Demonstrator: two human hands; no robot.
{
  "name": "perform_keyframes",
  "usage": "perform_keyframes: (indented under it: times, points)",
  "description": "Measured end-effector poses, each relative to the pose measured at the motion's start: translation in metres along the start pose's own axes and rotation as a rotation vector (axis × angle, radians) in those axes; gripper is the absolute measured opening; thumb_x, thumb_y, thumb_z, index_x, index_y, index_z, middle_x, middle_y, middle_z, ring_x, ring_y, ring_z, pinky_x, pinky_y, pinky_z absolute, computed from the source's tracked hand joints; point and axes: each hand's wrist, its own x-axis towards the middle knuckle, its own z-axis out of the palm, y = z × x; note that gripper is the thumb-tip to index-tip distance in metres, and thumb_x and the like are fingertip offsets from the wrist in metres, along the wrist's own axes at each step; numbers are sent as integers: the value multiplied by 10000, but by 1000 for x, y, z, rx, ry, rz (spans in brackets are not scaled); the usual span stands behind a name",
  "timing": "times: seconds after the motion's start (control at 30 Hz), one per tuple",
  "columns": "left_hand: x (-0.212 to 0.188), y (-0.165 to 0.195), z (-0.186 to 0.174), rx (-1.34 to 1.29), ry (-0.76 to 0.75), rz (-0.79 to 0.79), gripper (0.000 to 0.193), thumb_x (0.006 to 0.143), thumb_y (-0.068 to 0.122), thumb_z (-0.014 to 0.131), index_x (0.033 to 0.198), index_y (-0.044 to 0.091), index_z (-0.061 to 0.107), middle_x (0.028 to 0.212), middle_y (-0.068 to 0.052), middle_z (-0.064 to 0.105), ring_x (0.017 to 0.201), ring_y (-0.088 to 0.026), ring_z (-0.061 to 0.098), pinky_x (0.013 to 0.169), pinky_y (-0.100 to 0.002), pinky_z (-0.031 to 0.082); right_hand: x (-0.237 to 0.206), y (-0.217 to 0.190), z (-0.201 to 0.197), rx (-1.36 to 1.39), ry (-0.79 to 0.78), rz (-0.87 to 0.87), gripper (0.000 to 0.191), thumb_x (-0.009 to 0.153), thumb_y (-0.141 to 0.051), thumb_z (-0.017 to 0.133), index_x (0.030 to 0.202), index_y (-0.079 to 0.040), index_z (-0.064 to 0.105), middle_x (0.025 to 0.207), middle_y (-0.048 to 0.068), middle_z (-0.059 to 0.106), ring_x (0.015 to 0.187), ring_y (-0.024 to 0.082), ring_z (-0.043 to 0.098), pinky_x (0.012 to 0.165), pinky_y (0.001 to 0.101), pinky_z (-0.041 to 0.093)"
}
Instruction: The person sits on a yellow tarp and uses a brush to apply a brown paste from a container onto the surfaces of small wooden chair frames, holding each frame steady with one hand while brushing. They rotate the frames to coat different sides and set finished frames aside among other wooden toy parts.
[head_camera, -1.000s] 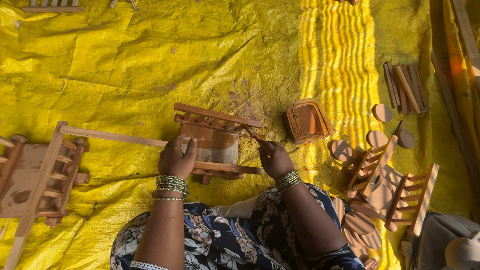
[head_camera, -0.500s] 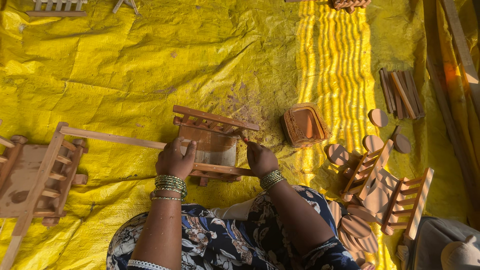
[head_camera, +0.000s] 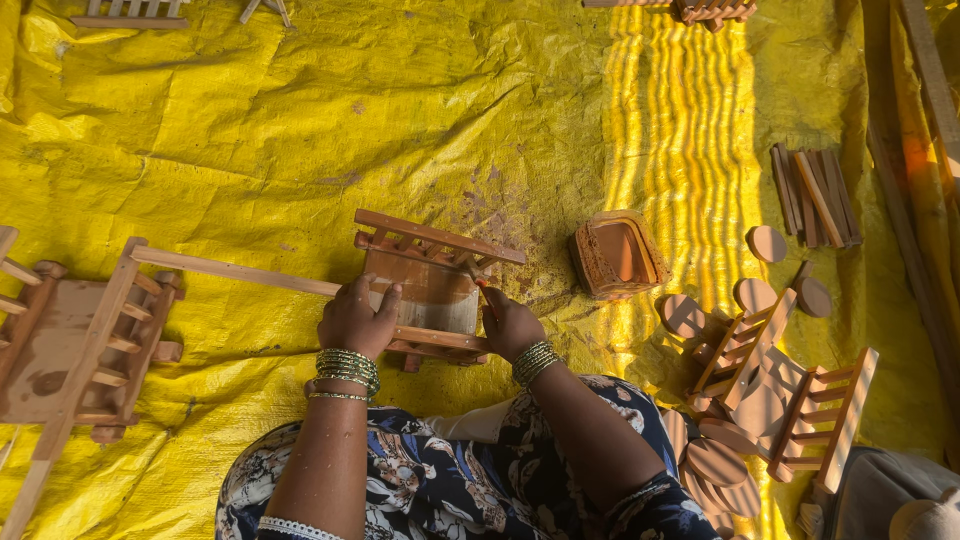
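A small wooden cart frame (head_camera: 430, 285) with railed sides lies on the yellow tarp in front of me. My left hand (head_camera: 356, 318) rests on its left edge, gripping the frame and steadying it. A thin brush or stick (head_camera: 478, 282) is pinched in my right hand (head_camera: 510, 322), its tip touching the frame's inner side near the right rail. Both wrists wear green bangles.
A larger wooden cart (head_camera: 75, 345) with a long handle lies at the left. A small tin of brown paste (head_camera: 617, 255) stands to the right. Wooden discs (head_camera: 768, 243), railed side pieces (head_camera: 820, 420) and a bundle of sticks (head_camera: 812, 195) lie at the right on the tarp (head_camera: 300, 130).
My right hand has drawn back from the right toward the frame's lower right corner, bringing the thin stick with it. The left hand has stayed on the frame.
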Motion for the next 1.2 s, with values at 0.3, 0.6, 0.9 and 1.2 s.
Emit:
perform_keyframes:
  times: [0.3,0.6,0.9,1.2]
  points:
    - [0,4,-1,20,-10,-10,638,921,639,558,1331,155,626,1343,-127,653,1201,-388,623,972,-535,520,-12,0,3,86,83,35,319,978,-198,566,1259,-112,688,991,211,722,811,357,715,744,465,579]
    - [2,2,2,-10,-32,-24,638,909,630,573,1344,165,617,1356,-127,642,1216,-381,619,972,-537,522,-30,4,5,3,46,52,350,938,-185,579,1266,-116,679,1034,200,691,833,361,709,756,458,582]
    - [12,-6,10,-9,-44,-5,651,891,636,593,1372,197,590,1387,-122,613,1247,-385,586,1005,-530,499,-16,49,2,-146,70,192,295,968,-234,571,1187,-217,767,1063,153,707,894,332,715,829,446,575]
    - [17,-9,18,12,-69,-7,661,871,633,610,1382,216,580,1389,-98,621,1255,-367,592,1010,-525,508,-27,39,-6,-58,24,226,313,989,-226,561,1266,-193,703,1050,163,695,882,329,710,827,444,566]
